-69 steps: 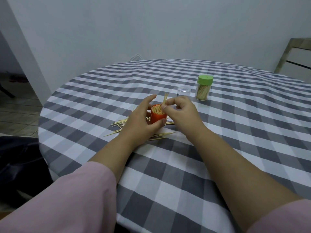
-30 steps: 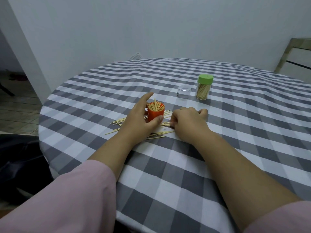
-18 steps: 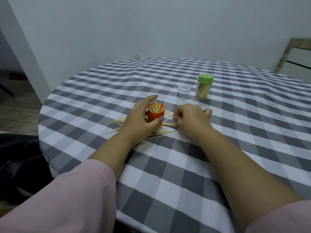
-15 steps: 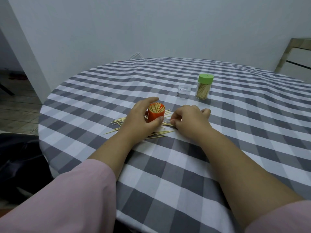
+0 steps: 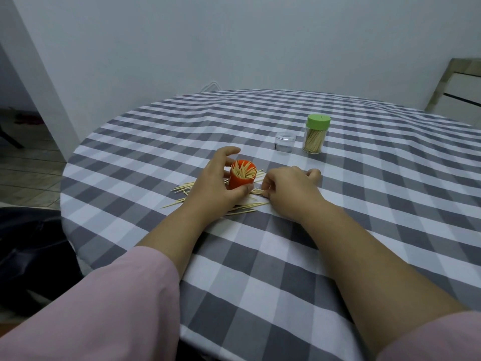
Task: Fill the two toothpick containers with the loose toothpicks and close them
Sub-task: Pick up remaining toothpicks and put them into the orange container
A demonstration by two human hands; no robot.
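While your left hand [image 5: 216,186] grips the orange cup [image 5: 242,175] mid-worktop and your right hand [image 5: 289,190], just right of it, pinches loose toothpicks [image 5: 244,207], you seem mid-fill: next, lift them cleanly into the cup, beyond which the green-lidded jar [image 5: 315,137] stands.

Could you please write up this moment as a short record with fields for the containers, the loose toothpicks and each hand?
orange container: open, upright, holding toothpicks
green-lidded container: closed, holds toothpicks, stands further back on the right
clear cap: on the cloth, left of the green-lidded container
loose toothpicks: scattered around the orange container
left hand: holds the orange container
right hand: fingers curled, pinching toothpicks on the cloth
tablecloth: grey and white check
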